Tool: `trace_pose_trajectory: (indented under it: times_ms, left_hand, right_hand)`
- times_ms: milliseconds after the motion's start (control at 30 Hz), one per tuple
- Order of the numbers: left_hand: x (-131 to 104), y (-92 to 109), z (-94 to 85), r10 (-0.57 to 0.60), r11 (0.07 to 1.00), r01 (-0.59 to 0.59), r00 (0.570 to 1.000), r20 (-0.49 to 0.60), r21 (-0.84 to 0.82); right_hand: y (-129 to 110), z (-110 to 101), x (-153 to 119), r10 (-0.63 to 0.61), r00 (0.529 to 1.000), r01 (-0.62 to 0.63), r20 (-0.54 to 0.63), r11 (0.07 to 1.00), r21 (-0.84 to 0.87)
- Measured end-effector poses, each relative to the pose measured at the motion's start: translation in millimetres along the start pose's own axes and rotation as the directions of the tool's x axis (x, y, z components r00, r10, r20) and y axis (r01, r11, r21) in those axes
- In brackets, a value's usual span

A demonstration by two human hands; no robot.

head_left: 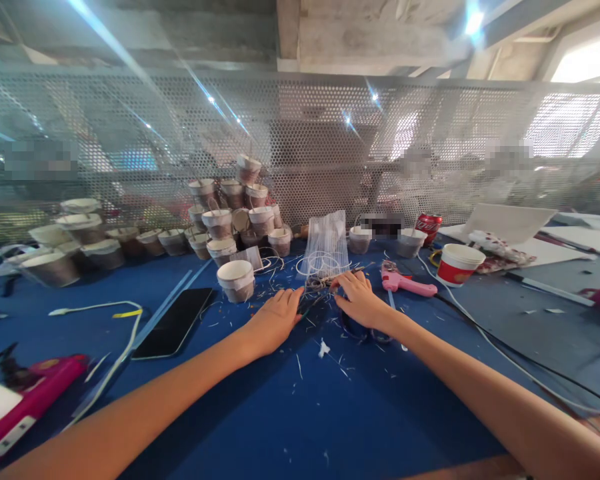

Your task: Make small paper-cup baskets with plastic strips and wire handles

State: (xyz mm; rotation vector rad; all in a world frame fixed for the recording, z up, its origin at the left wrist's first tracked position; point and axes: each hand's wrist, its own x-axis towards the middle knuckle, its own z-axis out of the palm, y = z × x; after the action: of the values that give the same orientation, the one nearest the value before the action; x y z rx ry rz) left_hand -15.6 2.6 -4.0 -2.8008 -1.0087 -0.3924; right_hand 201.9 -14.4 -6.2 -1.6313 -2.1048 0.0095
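My left hand (276, 321) reaches to the middle of the blue table, fingers close together and bent at the edge of a small tangle of thin brownish strands (320, 284). On the tangle's other side, my right hand (359, 300) has its fingers curled down beside it. What lies between either hand's fingertips is too small to make out. Dark loops like scissor handles (380, 335) show partly under my right hand. Just behind the tangle lies a bundle of clear, thin sticks (326, 243). A small white-rimmed pot (236, 281) stands left of it.
Many similar pots (217, 225) are stacked at the back left. A black phone (175, 323) and a magenta device (35, 400) lie left. To the right are a pink glue gun (410, 285), a red-and-white paper cup (459, 265), a soda can (429, 228) and cables. White scraps litter the table.
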Motion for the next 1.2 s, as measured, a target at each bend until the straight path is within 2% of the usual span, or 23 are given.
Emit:
trace_pose_trajectory:
  times_ms: [133, 267, 367, 500, 600, 700, 833, 900, 933, 967, 1067, 1133, 1200]
  left_hand:
    - [-1, 0, -4.6, 0.027, 0.999, -0.029, 0.998, 0.062, 0.027]
    - [-1, -1, -4.4, 0.021, 0.999, -0.022, 1.0, -0.01, -0.024]
    - [-1, -1, -0.4, -0.02, 0.996, 0.018, 0.999, -0.027, -0.092]
    - [-3, -1, 3.2, -0.058, 0.985, 0.066, 0.997, 0.052, -0.157]
    - [-4, 1, 1.0, -0.032, 0.988, 0.043, 0.996, 0.079, -0.15]
    - [-3, 4, -3.0, 0.019, 0.994, -0.014, 0.999, 0.042, -0.113]
    - [-1, 7, -9.4, 0.08, 0.997, -0.08, 0.997, -0.002, 0.015]
    - [0, 8, -13.6, 0.068, 0.996, -0.058, 0.989, -0.129, 0.074]
    - [-1, 9, -15.7, 0.063, 0.995, -0.041, 0.971, -0.233, 0.095]
    - [-2, 9, -17.6, 0.069, 0.993, -0.031, 0.935, -0.349, 0.112]
    - [-8, 12, -19.5, 0.162, 0.984, -0.075, 0.76, -0.629, 0.163]
    - [-12, 15, -16.9, 0.221, 0.974, -0.119, 0.674, -0.705, 0.192]
    - [-15, 17, -13.0, 0.243, 0.969, -0.132, 0.643, -0.726, 0.207]
  right_hand:
    - [0, -3, -1, -0.07, 0.997, 0.068, -0.043, 0.997, -0.049]
    - [-1, -6, -1, -0.162, 0.987, 0.162, 0.007, 0.985, -0.067]
    - [-2, -6, 1, -0.151, 0.987, 0.153, 0.06, 0.988, -0.027]
    - [-3, -4, 4, -0.1, 0.99, 0.098, 0.098, 0.995, 0.032]
    - [-1, -3, 5, -0.101, 0.987, 0.1, 0.124, 0.995, 0.01]
    - [1, -2, 6, -0.136, 0.985, 0.143, 0.104, 0.988, -0.06]
    - [-1, -3, 7, -0.231, 0.972, 0.236, 0.052, 0.956, -0.173]
    - [-2, -7, 8, -0.272, 0.962, 0.262, -0.005, 0.931, -0.256]
    - [-1, -11, 8, -0.278, 0.959, 0.253, -0.049, 0.924, -0.285]
    - [-1, -15, 7, -0.274, 0.956, 0.234, -0.103, 0.927, -0.293]
    - [1, -31, 4, -0.203, 0.917, 0.162, -0.343, 0.976, -0.144]
    - [-1, -39, 0, -0.114, 0.858, 0.175, -0.501, 0.982, 0.075]
    - [-6, -44, -3, 0.023, 0.813, 0.22, -0.582, 0.913, 0.343]
